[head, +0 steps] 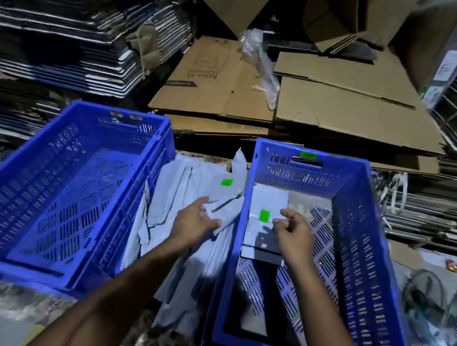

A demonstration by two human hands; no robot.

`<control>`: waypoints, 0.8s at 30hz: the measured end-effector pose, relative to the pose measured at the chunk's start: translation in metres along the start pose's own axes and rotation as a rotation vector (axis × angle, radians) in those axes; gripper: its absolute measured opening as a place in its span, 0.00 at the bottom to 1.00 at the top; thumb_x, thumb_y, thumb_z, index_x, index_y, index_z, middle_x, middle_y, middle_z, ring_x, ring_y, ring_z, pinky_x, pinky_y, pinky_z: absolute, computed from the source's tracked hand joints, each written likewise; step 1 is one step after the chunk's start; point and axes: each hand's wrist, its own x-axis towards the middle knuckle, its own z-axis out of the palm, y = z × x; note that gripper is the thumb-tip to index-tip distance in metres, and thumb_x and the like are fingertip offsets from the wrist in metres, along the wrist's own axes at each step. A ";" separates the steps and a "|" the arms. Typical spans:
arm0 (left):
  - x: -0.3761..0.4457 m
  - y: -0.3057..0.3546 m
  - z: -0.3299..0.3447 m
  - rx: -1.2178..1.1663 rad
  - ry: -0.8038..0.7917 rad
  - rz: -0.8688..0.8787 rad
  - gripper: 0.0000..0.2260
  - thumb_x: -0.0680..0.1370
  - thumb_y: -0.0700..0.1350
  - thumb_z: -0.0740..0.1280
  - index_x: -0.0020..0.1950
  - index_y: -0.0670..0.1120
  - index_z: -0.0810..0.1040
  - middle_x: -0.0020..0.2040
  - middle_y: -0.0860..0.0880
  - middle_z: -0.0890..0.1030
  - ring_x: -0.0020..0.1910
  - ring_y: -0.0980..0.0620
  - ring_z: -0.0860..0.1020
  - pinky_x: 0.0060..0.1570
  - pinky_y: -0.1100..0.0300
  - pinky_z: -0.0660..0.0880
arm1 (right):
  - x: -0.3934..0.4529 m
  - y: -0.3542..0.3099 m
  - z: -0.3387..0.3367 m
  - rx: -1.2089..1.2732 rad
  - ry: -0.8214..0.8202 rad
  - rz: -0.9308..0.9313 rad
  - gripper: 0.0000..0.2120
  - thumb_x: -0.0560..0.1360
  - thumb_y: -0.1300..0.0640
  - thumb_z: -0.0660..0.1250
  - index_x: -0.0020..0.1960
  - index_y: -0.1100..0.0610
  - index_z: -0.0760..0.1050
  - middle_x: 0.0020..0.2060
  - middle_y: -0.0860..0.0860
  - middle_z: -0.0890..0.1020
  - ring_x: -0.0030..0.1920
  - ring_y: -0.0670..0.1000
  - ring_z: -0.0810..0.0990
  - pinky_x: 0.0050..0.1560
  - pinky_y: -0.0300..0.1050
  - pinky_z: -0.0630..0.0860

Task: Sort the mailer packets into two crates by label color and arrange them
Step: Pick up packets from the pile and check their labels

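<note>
The print on the crate tags (125, 116) is blurred; the pile (194, 271) is partly hidden by the left forearm (127, 285).

Both crates are a saturated blue: the left crate (49, 190) carries small orange-and-white stickers (126, 116) on its far rim, while the right crate (358, 251) carries a bright green sticker (308, 156) there. Their walls and floors are patterned with rows of narrow slots. The mailer packets (190, 185) are pale grey-blue, one bearing a neon green label (226, 182); a packet in the right crate (269, 199) has a green label (265, 216) too. Flattened cardboard (348, 113) behind is plain brown. The bench (9, 300) is mottled brown and white.
</note>
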 end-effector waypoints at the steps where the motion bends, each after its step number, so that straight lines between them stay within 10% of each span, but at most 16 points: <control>1: 0.010 -0.002 0.004 0.042 -0.011 0.004 0.17 0.72 0.45 0.76 0.59 0.51 0.79 0.37 0.51 0.82 0.38 0.57 0.81 0.37 0.68 0.73 | -0.007 -0.001 0.001 0.035 -0.020 -0.014 0.10 0.78 0.61 0.66 0.58 0.54 0.77 0.38 0.48 0.82 0.35 0.44 0.79 0.41 0.41 0.75; 4: 0.021 0.003 0.000 0.218 0.015 0.120 0.04 0.75 0.43 0.70 0.40 0.49 0.82 0.34 0.54 0.80 0.32 0.60 0.78 0.33 0.70 0.68 | -0.027 -0.005 0.001 0.115 -0.045 -0.023 0.08 0.78 0.64 0.66 0.55 0.55 0.79 0.41 0.55 0.84 0.38 0.47 0.82 0.44 0.46 0.79; 7: 0.022 0.007 -0.019 0.163 0.040 0.219 0.07 0.81 0.42 0.63 0.44 0.46 0.77 0.35 0.53 0.76 0.31 0.59 0.74 0.30 0.71 0.66 | -0.047 -0.013 -0.001 0.183 -0.034 -0.045 0.10 0.79 0.68 0.62 0.55 0.59 0.78 0.43 0.56 0.84 0.40 0.48 0.83 0.41 0.38 0.78; 16: -0.037 0.035 -0.122 -0.277 -0.019 0.388 0.09 0.79 0.56 0.58 0.46 0.52 0.72 0.40 0.47 0.73 0.39 0.51 0.71 0.42 0.55 0.68 | -0.124 -0.064 0.046 0.126 -0.018 -0.295 0.08 0.79 0.62 0.67 0.54 0.51 0.80 0.46 0.48 0.85 0.45 0.47 0.84 0.51 0.56 0.81; 21: -0.081 0.047 -0.182 -0.654 -0.188 0.399 0.08 0.85 0.44 0.57 0.47 0.47 0.71 0.40 0.49 0.77 0.35 0.55 0.75 0.35 0.60 0.77 | -0.165 -0.102 0.062 -0.156 0.043 -0.526 0.27 0.75 0.48 0.73 0.71 0.42 0.67 0.66 0.41 0.70 0.65 0.42 0.71 0.62 0.39 0.70; 24: -0.095 0.043 -0.205 -0.826 -0.278 0.374 0.07 0.85 0.43 0.57 0.49 0.44 0.72 0.43 0.46 0.79 0.39 0.54 0.78 0.39 0.61 0.78 | -0.181 -0.118 0.078 -0.073 -0.268 -0.422 0.34 0.73 0.42 0.73 0.75 0.40 0.61 0.72 0.40 0.68 0.72 0.43 0.67 0.69 0.44 0.67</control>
